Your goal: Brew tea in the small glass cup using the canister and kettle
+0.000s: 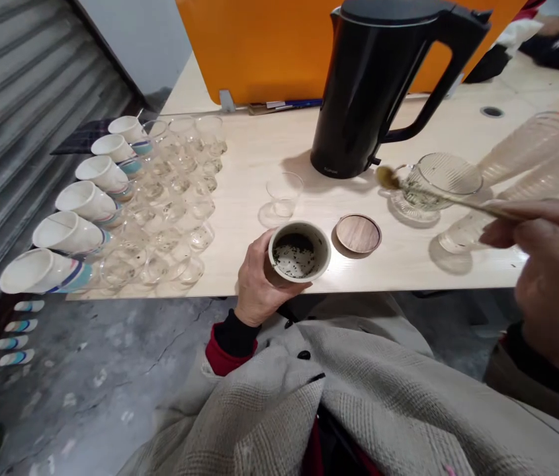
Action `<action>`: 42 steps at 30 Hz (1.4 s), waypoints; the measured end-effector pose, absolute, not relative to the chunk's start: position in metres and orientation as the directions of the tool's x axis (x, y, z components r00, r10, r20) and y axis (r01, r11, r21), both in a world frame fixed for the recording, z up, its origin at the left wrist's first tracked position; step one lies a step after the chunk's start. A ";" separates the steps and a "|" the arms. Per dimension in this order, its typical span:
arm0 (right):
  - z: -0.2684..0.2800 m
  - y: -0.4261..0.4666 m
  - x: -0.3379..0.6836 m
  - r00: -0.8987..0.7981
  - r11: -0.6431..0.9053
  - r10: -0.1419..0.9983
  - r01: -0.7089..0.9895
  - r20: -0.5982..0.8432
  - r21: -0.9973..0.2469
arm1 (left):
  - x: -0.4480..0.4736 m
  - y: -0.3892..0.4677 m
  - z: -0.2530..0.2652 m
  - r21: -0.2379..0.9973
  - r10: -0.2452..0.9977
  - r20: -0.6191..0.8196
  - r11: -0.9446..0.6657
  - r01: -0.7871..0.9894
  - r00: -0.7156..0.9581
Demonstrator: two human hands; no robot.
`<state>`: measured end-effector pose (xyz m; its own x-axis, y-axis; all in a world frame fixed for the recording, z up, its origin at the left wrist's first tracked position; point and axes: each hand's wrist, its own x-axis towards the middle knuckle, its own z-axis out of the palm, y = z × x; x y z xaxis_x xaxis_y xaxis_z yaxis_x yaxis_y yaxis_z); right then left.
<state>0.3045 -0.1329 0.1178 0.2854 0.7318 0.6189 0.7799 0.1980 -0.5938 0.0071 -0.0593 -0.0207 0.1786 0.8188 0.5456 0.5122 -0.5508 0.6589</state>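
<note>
My left hand (258,281) is wrapped round a round canister (275,281) at the table's front edge. Dark loose tea leaves (298,246) lie inside, with part of the pale bottom showing. Between the fingers of my right hand (552,251) is the handle of a long thin spoon (450,196). Its small brownish bowl end hovers left of a ribbed glass cup (450,173); whether it carries anything is blurred. A round wooden lid (358,233) lies just right of the canister. Behind the canister stands a single clear plastic cup (284,195).
A black electric kettle (353,92) stands at the back before an orange partition (259,46). Rows of clear cups (170,205) and several paper cups (68,231) fill the left side. Stacked plastic cups (532,149) lie at right. Pens (301,104) rest along the partition.
</note>
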 end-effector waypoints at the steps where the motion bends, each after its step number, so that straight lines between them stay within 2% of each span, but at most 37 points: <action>1: 0.119 -0.134 0.299 0.260 0.246 0.762 0.731 0.593 -0.636 | 0.007 -0.059 -0.021 0.661 0.823 0.539 -0.544 0.517 0.178; 3: 0.119 -0.131 0.292 0.128 0.345 0.826 0.656 0.549 -0.671 | 0.007 -0.060 -0.021 0.666 0.832 0.527 -0.531 0.523 0.173; 5: 0.114 -0.126 0.286 -0.072 0.450 0.850 0.614 0.521 -0.648 | 0.007 -0.060 -0.020 0.672 0.837 0.520 -0.525 0.523 0.171; 7: 0.107 -0.118 0.279 -0.240 0.540 0.827 0.591 0.508 -0.600 | 0.007 -0.060 -0.019 0.678 0.838 0.517 -0.526 0.513 0.175; 9: 0.098 -0.110 0.269 -0.324 0.603 0.782 0.610 0.533 -0.514 | 0.007 -0.060 -0.017 0.683 0.841 0.510 -0.524 0.508 0.182; 12: 0.087 -0.100 0.255 -0.371 0.629 0.744 0.669 0.555 -0.396 | 0.006 -0.061 -0.015 0.691 0.850 0.498 -0.510 0.512 0.175; 19: 0.082 -0.082 0.233 -0.446 0.638 0.698 0.742 0.561 -0.205 | 0.005 -0.062 -0.015 0.716 0.870 0.466 -0.476 0.511 0.158; 28: 0.086 -0.078 0.221 -0.540 0.672 0.674 0.731 0.505 -0.116 | 0.003 -0.064 -0.014 0.699 0.871 0.460 -0.475 0.534 0.172; 32: 0.087 -0.081 0.221 -0.569 0.700 0.667 0.700 0.482 -0.142 | 0.004 -0.064 -0.015 0.702 0.858 0.485 -0.498 0.510 0.171; 35: 0.087 -0.081 0.224 -0.577 0.716 0.675 0.664 0.460 -0.218 | 0.004 -0.063 -0.016 0.706 0.857 0.489 -0.498 0.503 0.163; 38: 0.086 -0.079 0.231 -0.513 0.693 0.708 0.635 0.484 -0.340 | 0.004 -0.062 -0.016 0.704 0.858 0.487 -0.497 0.507 0.165; 42: 0.084 -0.078 0.243 -0.336 0.572 0.817 0.580 0.469 -0.581 | 0.005 -0.061 -0.016 0.714 0.865 0.477 -0.486 0.504 0.157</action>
